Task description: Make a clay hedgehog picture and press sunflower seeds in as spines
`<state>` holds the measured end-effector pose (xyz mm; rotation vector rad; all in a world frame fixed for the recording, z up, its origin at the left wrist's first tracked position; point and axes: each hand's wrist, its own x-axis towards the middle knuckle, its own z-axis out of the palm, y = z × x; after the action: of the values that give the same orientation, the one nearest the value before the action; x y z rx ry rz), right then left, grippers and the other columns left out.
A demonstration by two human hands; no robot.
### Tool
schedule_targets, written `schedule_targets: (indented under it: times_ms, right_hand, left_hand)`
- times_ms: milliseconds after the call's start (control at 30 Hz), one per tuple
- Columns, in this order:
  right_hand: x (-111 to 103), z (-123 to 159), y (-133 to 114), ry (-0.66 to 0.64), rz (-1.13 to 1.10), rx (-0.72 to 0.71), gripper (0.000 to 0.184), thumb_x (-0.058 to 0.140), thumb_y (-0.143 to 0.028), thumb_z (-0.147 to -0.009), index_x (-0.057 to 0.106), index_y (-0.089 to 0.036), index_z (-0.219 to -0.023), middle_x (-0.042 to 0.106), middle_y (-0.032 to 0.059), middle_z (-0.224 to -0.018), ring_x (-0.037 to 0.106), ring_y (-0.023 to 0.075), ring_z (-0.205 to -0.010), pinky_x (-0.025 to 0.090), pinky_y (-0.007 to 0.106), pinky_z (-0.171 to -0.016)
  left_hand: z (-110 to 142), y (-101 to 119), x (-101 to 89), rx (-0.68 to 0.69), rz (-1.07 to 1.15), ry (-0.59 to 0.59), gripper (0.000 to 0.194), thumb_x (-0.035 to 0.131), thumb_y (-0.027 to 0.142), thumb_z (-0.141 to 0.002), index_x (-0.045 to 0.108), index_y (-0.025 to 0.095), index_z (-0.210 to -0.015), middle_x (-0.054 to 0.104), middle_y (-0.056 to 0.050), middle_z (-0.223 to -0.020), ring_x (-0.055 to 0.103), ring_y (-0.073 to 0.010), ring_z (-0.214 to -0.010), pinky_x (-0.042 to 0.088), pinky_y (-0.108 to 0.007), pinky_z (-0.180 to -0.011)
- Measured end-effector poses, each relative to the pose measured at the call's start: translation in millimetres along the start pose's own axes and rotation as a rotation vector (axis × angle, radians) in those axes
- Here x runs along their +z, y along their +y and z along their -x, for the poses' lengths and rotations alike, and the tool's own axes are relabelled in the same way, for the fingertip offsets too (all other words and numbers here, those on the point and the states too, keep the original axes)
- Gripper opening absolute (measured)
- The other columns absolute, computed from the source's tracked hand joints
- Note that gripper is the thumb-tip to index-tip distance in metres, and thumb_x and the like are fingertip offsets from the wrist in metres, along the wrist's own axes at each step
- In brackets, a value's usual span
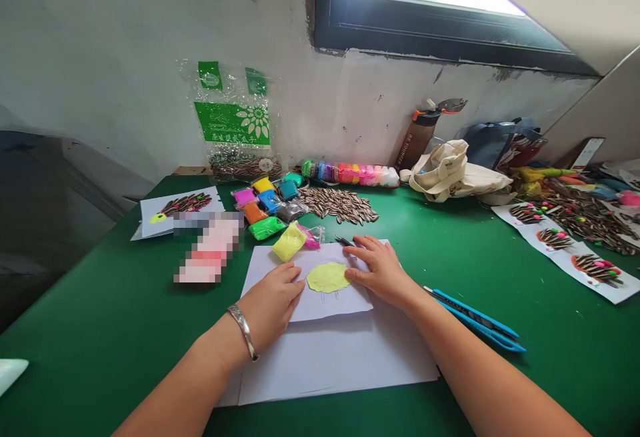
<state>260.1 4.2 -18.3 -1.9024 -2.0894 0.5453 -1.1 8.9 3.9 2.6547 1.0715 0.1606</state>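
A flattened yellow oval of modelling clay (pixel 327 278) lies on a small sheet of white paper (pixel 320 309), with short pencil lines drawn below it. My left hand (pixel 273 294) rests on the paper's left side, fingers stretched out beside the clay. On the other side, my right hand (pixel 381 267) lies with fingers spread, its thumb touching the clay's right edge. Larger white sheets (pixel 340 364) lie underneath. Just above the clay is a packet of yellow clay (pixel 290 242); a dark pen-like thing (pixel 344 241) is near my right fingertips.
Several coloured clay packets (pixel 270 202) and a pile of sunflower seeds (pixel 340 204) lie behind the paper. A blue utility knife (pixel 475 317) is at right. Seed-covered pictures (pixel 555 237) lie far right, another picture (pixel 180 209) at left. A seed bag (pixel 240 124) leans on the wall.
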Motion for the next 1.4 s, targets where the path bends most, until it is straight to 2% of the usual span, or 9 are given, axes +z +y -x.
schedule_targets:
  times_ms: [133,300,533,733,1033,1233,1400]
  right_hand:
    - [-1.5,-1.3,-1.4,0.003,0.0,0.0,0.042,0.059,-0.044,-0.083,0.061,-0.036,-0.124,0.044,0.0051,-0.145,0.029,0.0301,-0.138,0.014,0.062,-0.109]
    - [-6.4,-1.0,0.8,-0.016,-0.106,0.01,0.038,0.046,-0.047,-0.09,0.063,-0.033,-0.121,0.044,0.0061,-0.145,0.029,0.0283,-0.138,0.012,0.06,-0.111]
    - [-0.4,-1.2,1.0,0.013,-0.035,0.001,0.042,0.059,-0.043,-0.083,0.061,-0.035,-0.124,0.043,0.0055,-0.146,0.029,0.0297,-0.138,0.012,0.061,-0.11]
    - [-1.1,-1.6,1.7,-0.015,-0.068,0.013,0.04,0.051,-0.047,-0.088,0.061,-0.034,-0.124,0.041,0.0054,-0.147,0.027,0.0298,-0.14,0.011,0.062,-0.11]
    - [2.9,-1.4,0.6,0.018,0.007,0.0,0.043,0.057,-0.043,-0.084,0.058,-0.036,-0.127,0.042,0.0043,-0.147,0.028,0.0303,-0.139,0.012,0.062,-0.11]
    - [-1.1,-1.5,4.7,-0.008,-0.075,-0.003,0.037,0.044,-0.048,-0.091,0.062,-0.036,-0.122,0.043,0.0047,-0.146,0.028,0.0273,-0.139,0.013,0.061,-0.111]
    - [3.9,-1.7,6.7,0.013,-0.01,-0.011,0.042,0.056,-0.045,-0.085,0.059,-0.036,-0.126,0.042,0.0049,-0.147,0.026,0.0296,-0.14,0.012,0.061,-0.111]
  left_hand:
    - [0.0,-1.7,2.3,0.002,0.021,0.017,0.031,0.044,0.011,-0.09,0.069,0.014,-0.109,0.061,-0.016,-0.125,0.051,-0.0295,-0.123,0.047,-0.044,-0.103]
    - [-0.3,-1.8,2.9,0.016,-0.001,0.039,0.03,0.043,0.012,-0.091,0.07,0.015,-0.106,0.063,-0.015,-0.121,0.053,-0.0281,-0.121,0.047,-0.043,-0.103]
    - [-0.5,-0.9,0.7,0.032,-0.03,0.009,0.031,0.042,0.011,-0.091,0.069,0.012,-0.107,0.062,-0.018,-0.122,0.052,-0.0313,-0.121,0.048,-0.046,-0.101]
    - [0.1,-2.7,4.6,0.03,-0.022,0.037,0.03,0.043,0.012,-0.092,0.07,0.013,-0.106,0.062,-0.017,-0.121,0.052,-0.0301,-0.122,0.047,-0.045,-0.102]
    - [0.1,-1.6,2.0,0.032,-0.032,0.028,0.031,0.045,0.01,-0.09,0.07,0.012,-0.109,0.061,-0.018,-0.124,0.052,-0.0315,-0.122,0.049,-0.045,-0.101]
    - [-1.9,0.0,-0.3,0.038,-0.082,0.003,0.03,0.045,0.012,-0.091,0.069,0.011,-0.109,0.062,-0.016,-0.124,0.053,-0.0302,-0.121,0.048,-0.043,-0.102]
    - [-1.4,-0.6,1.6,0.041,-0.075,0.009,0.03,0.045,0.011,-0.091,0.069,0.011,-0.107,0.062,-0.017,-0.122,0.053,-0.0297,-0.121,0.048,-0.042,-0.102]
